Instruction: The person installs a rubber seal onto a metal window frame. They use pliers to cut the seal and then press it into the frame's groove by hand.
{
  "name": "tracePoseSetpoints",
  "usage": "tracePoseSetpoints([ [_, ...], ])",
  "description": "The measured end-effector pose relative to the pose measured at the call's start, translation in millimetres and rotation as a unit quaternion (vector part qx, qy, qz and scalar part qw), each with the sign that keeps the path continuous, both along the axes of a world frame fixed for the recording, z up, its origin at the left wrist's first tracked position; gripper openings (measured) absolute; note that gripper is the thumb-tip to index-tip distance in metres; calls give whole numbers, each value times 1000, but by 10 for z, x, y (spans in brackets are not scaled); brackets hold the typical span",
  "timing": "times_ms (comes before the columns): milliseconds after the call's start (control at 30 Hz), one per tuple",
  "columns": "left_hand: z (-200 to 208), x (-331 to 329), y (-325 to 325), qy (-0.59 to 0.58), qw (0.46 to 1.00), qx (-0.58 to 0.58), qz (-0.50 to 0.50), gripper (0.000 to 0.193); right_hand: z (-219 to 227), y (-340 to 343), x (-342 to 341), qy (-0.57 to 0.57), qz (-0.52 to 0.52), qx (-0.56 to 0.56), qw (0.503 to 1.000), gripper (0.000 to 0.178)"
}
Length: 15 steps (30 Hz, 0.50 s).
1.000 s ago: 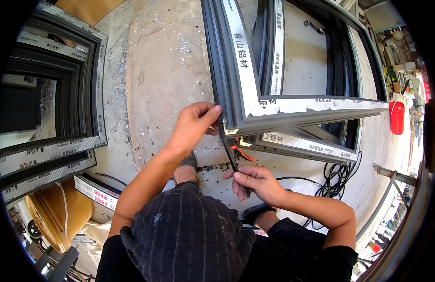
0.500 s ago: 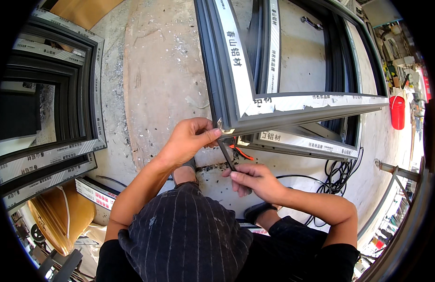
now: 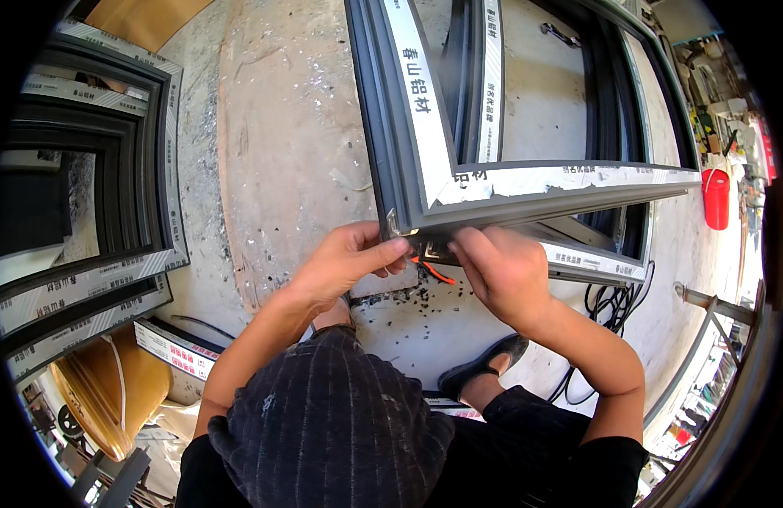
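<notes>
A dark grey aluminium window frame [image 3: 408, 169] with white printed film on its faces stands in front of me, its near corner toward my body. At that corner sits a small shiny metal corner piece [image 3: 395, 223]. My left hand [image 3: 345, 262] is just below it, thumb and fingers closed together at the frame's corner. My right hand [image 3: 506, 271] is closed in a pinch under the frame's near edge, right of the corner. What either hand grips is hidden or too small to make out. An orange-handled tool [image 3: 435, 272] lies on the floor between and below the hands.
Stacked dark frames [image 3: 167, 161] stand at the left. A second frame member [image 3: 578, 259] lies beneath the near one. Black cable [image 3: 620, 296] coils at the right, near a red bucket [image 3: 715, 199]. A brown drum [image 3: 112, 394] is at lower left. Dark scraps litter the floor.
My right hand has moved up and forward to the frame's near edge. The dark strip that ran between my hands no longer shows. My left hand stays near the corner.
</notes>
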<state>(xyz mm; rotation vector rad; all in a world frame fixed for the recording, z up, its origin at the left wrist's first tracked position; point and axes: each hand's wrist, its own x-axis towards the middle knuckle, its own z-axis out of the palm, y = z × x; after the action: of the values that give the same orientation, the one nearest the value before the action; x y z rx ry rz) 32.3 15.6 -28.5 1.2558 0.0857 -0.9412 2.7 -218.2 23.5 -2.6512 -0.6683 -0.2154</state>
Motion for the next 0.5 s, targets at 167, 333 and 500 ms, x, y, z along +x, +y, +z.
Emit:
tracePoseSetpoints([
  [167,-26,-48,-69,-14,999,-7,44,35,-50,-31,0,-2,10,-54,998,21],
  [333,-27,-50,-76,-16,999,-4,44,33,-78,-28,33,-7,6,-18,1000,12],
  [500,-6,-48,-81,20,999,-22,35,32,-110,-58,36,-12,27,-31,999,15],
])
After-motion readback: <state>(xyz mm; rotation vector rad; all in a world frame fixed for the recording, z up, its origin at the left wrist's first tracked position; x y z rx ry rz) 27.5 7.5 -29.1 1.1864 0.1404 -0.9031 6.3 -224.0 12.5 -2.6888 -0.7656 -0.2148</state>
